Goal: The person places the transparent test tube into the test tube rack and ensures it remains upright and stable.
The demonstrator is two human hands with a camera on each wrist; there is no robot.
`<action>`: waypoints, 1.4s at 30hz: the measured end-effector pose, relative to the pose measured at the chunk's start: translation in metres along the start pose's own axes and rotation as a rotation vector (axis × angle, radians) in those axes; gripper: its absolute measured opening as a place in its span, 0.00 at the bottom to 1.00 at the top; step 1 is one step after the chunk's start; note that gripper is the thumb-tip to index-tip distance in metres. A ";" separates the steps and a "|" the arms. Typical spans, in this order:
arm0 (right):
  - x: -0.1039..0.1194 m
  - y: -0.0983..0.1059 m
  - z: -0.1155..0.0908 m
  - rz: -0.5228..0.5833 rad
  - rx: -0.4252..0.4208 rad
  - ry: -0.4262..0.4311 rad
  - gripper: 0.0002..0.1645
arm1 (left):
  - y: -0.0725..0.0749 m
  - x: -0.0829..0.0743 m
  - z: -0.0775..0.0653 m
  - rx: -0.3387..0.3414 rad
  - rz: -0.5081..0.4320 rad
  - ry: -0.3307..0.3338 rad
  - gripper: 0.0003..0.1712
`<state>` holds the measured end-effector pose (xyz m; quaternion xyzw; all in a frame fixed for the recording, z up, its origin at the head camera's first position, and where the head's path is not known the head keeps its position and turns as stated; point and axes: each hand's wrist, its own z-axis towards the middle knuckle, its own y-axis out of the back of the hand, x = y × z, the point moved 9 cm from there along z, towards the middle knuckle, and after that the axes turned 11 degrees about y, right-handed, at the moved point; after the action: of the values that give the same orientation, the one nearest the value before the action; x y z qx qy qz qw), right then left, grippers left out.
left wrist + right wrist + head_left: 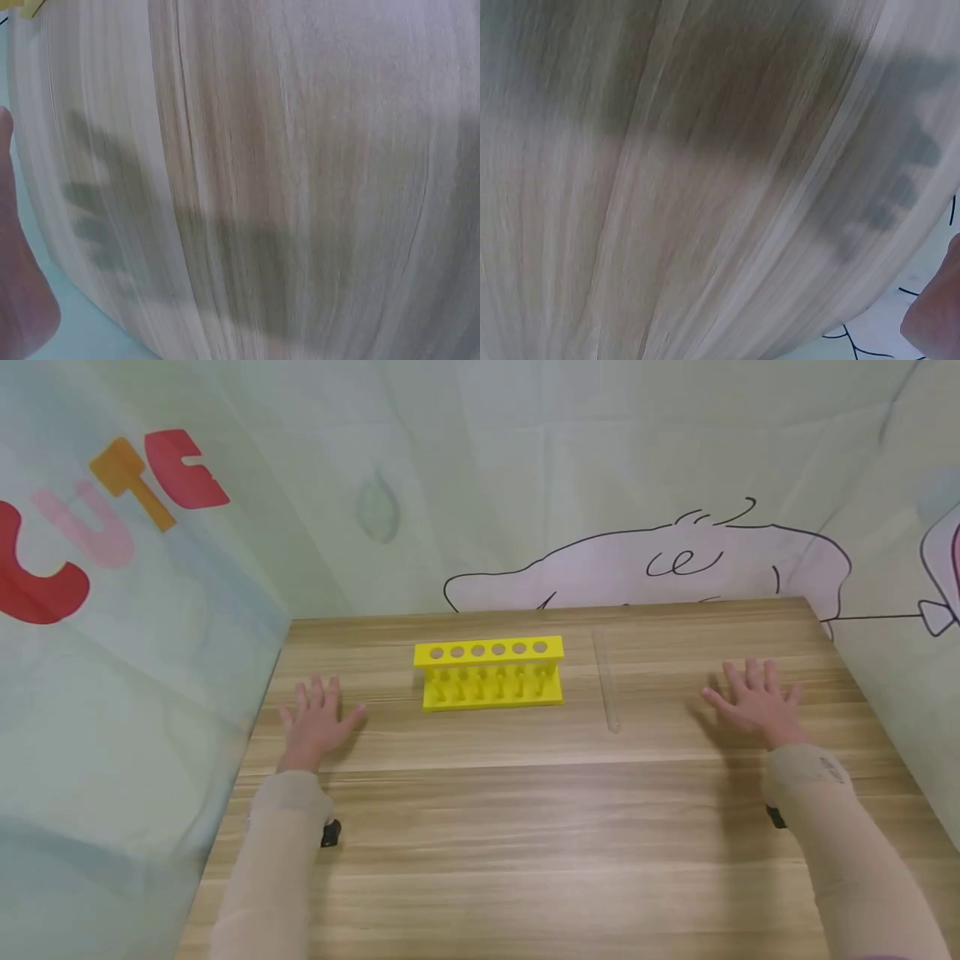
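A yellow test tube rack [491,702] with a row of round holes stands toward the back of the wooden table. Right of it lies a clear glass test tube [607,685], pointing roughly away from me. My left hand [318,721] is left of the rack with its fingers spread, holding nothing. Over on the right, my right hand [761,702] also has spread fingers and holds nothing; the test tube is the nearest thing to it. In the wrist views only a part of the left hand [22,277] and of the right hand [937,304] shows, with finger shadows on the wood.
The wooden table [510,835] ends at a back edge against a pale cloth backdrop [465,485] with a line drawing. On the left, another cloth carries coloured letters [138,481]. A corner of yellow [31,7] shows at the left wrist view's top edge.
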<state>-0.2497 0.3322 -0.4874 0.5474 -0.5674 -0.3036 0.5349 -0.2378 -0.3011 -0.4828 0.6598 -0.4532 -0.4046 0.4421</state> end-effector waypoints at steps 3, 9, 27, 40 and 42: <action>0.004 -0.002 0.002 0.004 -0.006 0.006 0.51 | -0.003 -0.002 0.002 -0.005 -0.004 0.001 0.48; 0.013 -0.002 0.008 -0.001 -0.047 0.022 0.50 | -0.004 -0.008 0.001 -0.017 -0.027 -0.011 0.47; 0.048 0.005 0.029 0.021 -0.146 0.121 0.49 | 0.011 -0.032 0.008 -0.181 -0.161 -0.059 0.39; 0.063 0.006 0.036 0.053 -0.218 0.159 0.44 | 0.013 -0.040 0.009 -0.194 -0.240 0.001 0.37; 0.066 0.007 0.037 0.054 -0.216 0.163 0.43 | 0.014 -0.042 0.009 -0.192 -0.252 -0.006 0.36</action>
<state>-0.2750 0.2627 -0.4722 0.4940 -0.5006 -0.3033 0.6430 -0.2606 -0.2658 -0.4669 0.6650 -0.3275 -0.5005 0.4473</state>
